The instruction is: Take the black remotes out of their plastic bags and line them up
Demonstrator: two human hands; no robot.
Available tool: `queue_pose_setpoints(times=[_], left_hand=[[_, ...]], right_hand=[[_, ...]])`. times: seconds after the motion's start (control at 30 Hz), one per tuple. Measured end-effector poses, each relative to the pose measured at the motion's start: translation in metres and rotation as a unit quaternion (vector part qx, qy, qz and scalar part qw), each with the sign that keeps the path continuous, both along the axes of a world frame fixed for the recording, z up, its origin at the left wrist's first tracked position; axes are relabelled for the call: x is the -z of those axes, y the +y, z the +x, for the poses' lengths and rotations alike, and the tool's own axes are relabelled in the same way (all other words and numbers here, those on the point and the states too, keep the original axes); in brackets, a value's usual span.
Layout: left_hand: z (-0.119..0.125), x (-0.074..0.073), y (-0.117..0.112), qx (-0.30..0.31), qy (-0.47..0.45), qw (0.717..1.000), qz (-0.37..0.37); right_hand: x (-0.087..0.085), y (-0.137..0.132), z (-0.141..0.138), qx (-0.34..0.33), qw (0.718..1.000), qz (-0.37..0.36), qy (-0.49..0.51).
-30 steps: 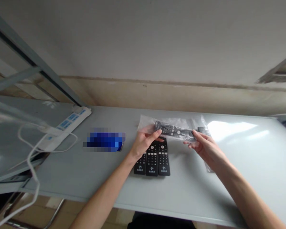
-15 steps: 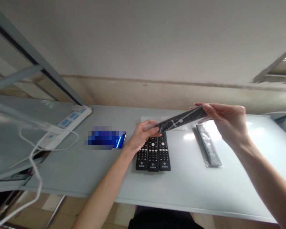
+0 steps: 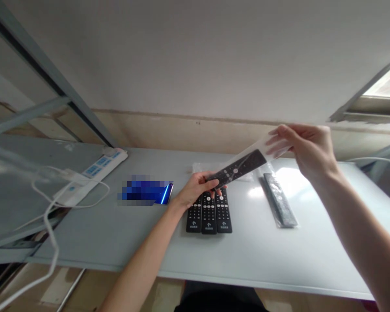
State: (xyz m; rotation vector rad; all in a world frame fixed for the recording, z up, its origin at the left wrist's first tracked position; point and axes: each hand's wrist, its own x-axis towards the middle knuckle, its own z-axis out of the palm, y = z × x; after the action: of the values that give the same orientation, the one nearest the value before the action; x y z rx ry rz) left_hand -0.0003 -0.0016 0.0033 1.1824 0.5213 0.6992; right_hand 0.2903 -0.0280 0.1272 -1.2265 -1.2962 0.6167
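A black remote control [image 3: 242, 168] is held at a slant above the table, with a clear plastic sleeve [image 3: 258, 146] around it. My left hand [image 3: 203, 187] is closed on the remote's lower left end, thumb on top. My right hand [image 3: 303, 141] pinches the sleeve's far end, up and to the right, beyond the remote's tip. Beneath my left hand three bare remotes [image 3: 209, 219] lie side by side, their upper ends partly hidden. To the right lies a bagged remote [image 3: 280, 199] in clear plastic.
Behind the remotes lie clear plastic sleeves [image 3: 199, 166]. A phone with a blue screen [image 3: 164, 193] rests on the grey table [image 3: 116, 242], left of my hand. Further left are a white power strip [image 3: 93, 175] and a white cable [image 3: 53, 242]. A wall runs along the back.
My right hand has moved up, drawing the plastic sleeve toward the upper right, past the remote's end. The remote now sits lower in the sleeve. My left hand keeps its grip.
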Motion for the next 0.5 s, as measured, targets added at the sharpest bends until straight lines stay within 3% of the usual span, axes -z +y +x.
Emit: queue_pose_setpoints(times=[0.13, 0.3, 0.43, 0.5], left_hand=[[-0.003, 0.001, 0.002, 0.012, 0.016, 1.000, 0.003], [-0.012, -0.006, 0.002, 0.045, 0.068, 0.997, 0.005], [-0.018, -0.009, 0.005, 0.060, 0.099, 0.993, 0.022], [-0.020, -0.008, 0.008, 0.029, 0.101, 0.994, 0.040]], right_hand=[[0.017, 0.000, 0.003, -0.034, 0.997, -0.022, 0.067], [0.023, -0.006, -0.001, -0.093, 0.991, -0.042, 0.085], [0.033, -0.001, 0.016, 0.004, 0.989, -0.002, 0.148], [0.045, 0.003, 0.029, 0.074, 0.977, 0.035, 0.199]])
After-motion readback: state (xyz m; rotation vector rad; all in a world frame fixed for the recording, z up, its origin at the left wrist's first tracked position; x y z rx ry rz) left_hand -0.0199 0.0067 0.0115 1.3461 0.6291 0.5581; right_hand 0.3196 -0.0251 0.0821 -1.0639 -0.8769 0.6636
